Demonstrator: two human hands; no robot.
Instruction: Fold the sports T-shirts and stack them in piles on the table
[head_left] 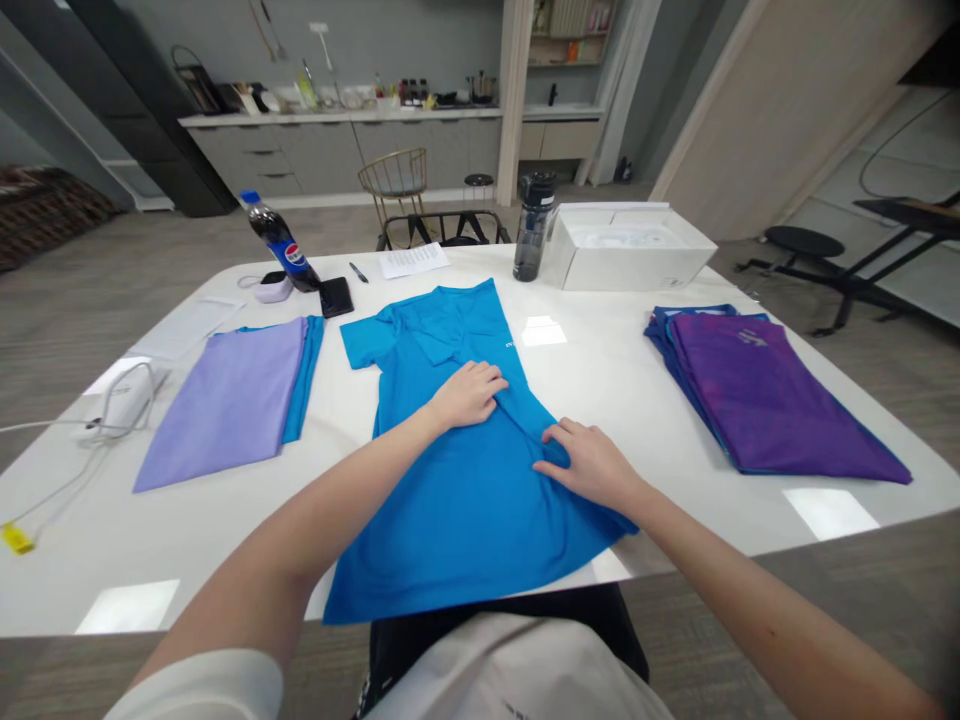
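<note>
A blue polo shirt [457,500] lies across the middle of the white table, collar pointing away from me and hem hanging at the near edge. Its right side is partly folded inward, and no sleeve shows on that side. My left hand [469,393] is on the chest, its fingers curled together on the cloth by the fold. Lower down on the right, my right hand [592,465] pinches the shirt's side between thumb and fingers, and the cloth wrinkles there. Small white lettering [511,345] shows on the chest.
Folded lilac and blue clothes [232,400] lie left, a purple folded stack [795,400] right. Behind stand a cola bottle [281,240], a black phone [336,297], papers [414,260], a dark water bottle [533,230] and a white box [630,250]. A white charger [127,400] trails cables left.
</note>
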